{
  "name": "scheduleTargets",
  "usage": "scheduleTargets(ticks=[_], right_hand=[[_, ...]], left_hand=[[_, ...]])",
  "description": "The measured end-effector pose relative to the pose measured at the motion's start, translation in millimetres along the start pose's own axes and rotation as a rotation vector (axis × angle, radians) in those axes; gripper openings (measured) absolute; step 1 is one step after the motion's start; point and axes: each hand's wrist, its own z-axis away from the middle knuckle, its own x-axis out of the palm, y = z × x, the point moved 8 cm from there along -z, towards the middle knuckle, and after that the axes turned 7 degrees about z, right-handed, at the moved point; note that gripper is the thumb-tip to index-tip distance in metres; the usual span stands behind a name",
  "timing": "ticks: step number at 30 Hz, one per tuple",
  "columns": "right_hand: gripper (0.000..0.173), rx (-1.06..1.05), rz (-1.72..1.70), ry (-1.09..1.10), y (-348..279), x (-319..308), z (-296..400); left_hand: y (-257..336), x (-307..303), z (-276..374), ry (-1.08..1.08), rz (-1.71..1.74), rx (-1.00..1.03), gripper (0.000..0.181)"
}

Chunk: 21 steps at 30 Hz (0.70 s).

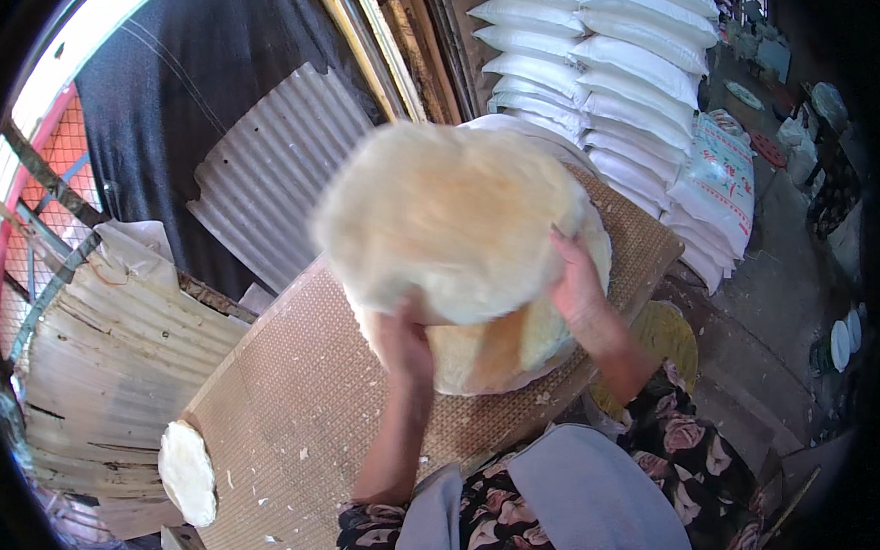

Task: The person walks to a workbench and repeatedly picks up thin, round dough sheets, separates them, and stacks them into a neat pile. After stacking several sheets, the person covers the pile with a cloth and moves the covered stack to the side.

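Between my two hands is a large round flatbread (445,216), browned in the middle and blurred by motion. My left hand (407,341) grips its near edge, with the fingers partly hidden by the bread. On the right edge, my right hand (580,281) holds it with the thumb on top. Directly beneath lies another browned flatbread (501,353), resting on the woven-patterned table (298,374). The held bread covers much of the lower one, so I cannot tell how many are stacked there.
A small pale flatbread (187,473) lies at the table's left end, and crumbs dot the surface. Stacked white sacks (636,72) rise behind the table; a printed sack (716,178) leans there. Corrugated sheets (276,171) stand at the left. A yellow round item (668,347) sits right of the table.
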Motion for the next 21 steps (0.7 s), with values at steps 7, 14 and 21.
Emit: scheduleTargets(ticks=[7, 14, 21], right_hand=[[0.051, 0.031, 0.156, 0.039, 6, -169, -54], [0.064, -0.563, 1.437, 0.097, -67, -133, -66], [0.066, -0.948, 1.740, -0.539, 16, 49, -55]], left_hand=[[-142, -2, 35, -0.070, -0.067, -0.577, 0.026], [-183, -15, 57, -0.175, -0.203, -0.681, 0.032], [-110, 5, 82, -0.476, -0.608, -0.321, 0.033]])
